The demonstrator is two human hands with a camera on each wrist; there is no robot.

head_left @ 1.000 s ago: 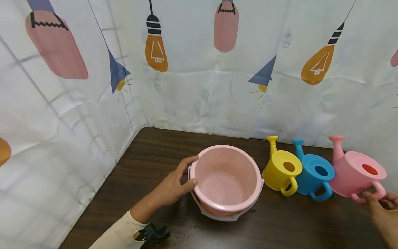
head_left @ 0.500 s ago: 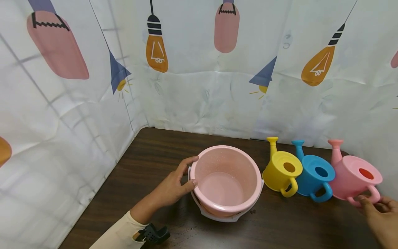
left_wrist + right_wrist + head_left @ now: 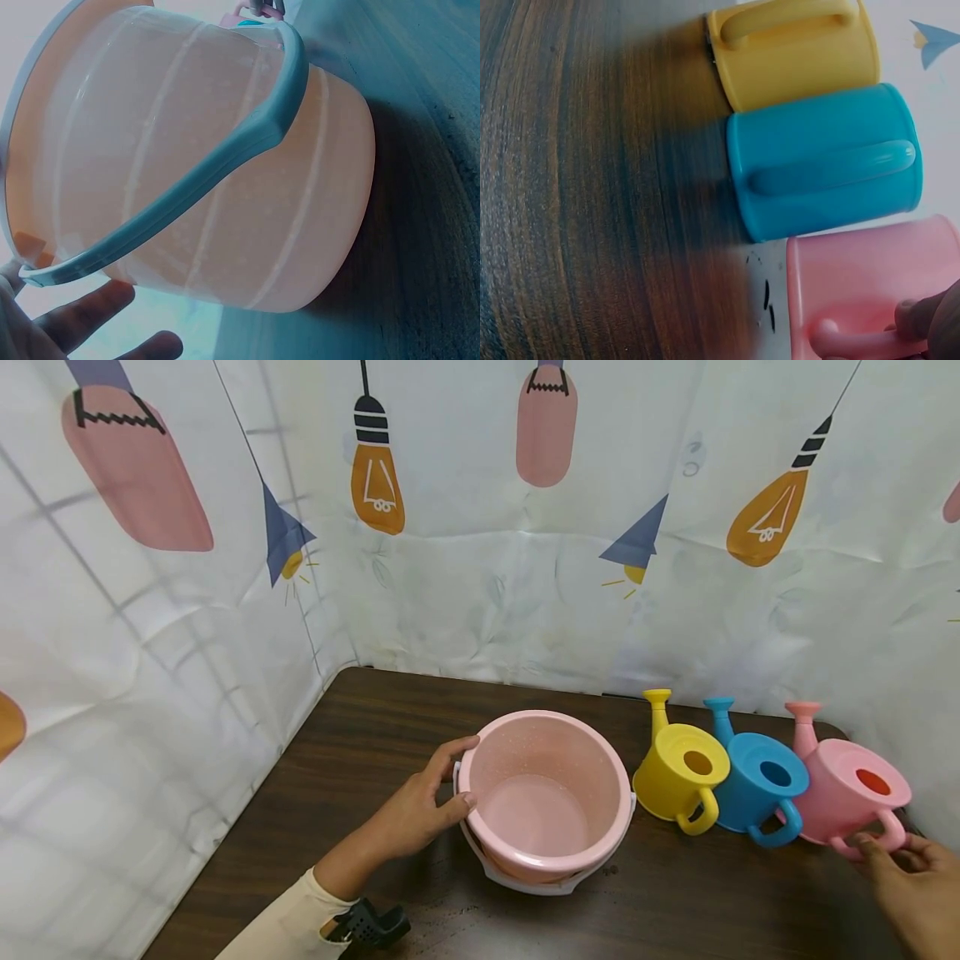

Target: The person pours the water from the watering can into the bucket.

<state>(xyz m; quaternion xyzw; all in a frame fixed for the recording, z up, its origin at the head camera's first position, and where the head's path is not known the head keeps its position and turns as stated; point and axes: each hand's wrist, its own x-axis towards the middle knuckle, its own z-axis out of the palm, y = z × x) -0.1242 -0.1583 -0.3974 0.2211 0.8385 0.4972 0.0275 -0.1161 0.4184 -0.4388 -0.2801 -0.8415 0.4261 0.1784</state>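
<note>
A pink bucket (image 3: 532,818) stands upright on the dark table, its white handle (image 3: 202,180) hanging down along the outside. My left hand (image 3: 412,810) rests on its left rim, thumb and forefinger spread apart; in the left wrist view the other fingers lie loosely outside the wall. At the right, my right hand (image 3: 915,881) pinches the handle of a pink watering can (image 3: 840,789) between thumb and fingers. Immediately left of that can is a blue watering can (image 3: 750,785), then a yellow watering can (image 3: 671,777). All three spouts point to the back.
Dark wood-grain table (image 3: 360,718) lies under everything. A white printed curtain (image 3: 465,610) closes off the back and left side. Dark specks (image 3: 465,910) dot the table in front of the bucket.
The pink watering can has slid left, towards the blue one, with my right hand on its handle. My left hand, the bucket and the other two cans have stayed put.
</note>
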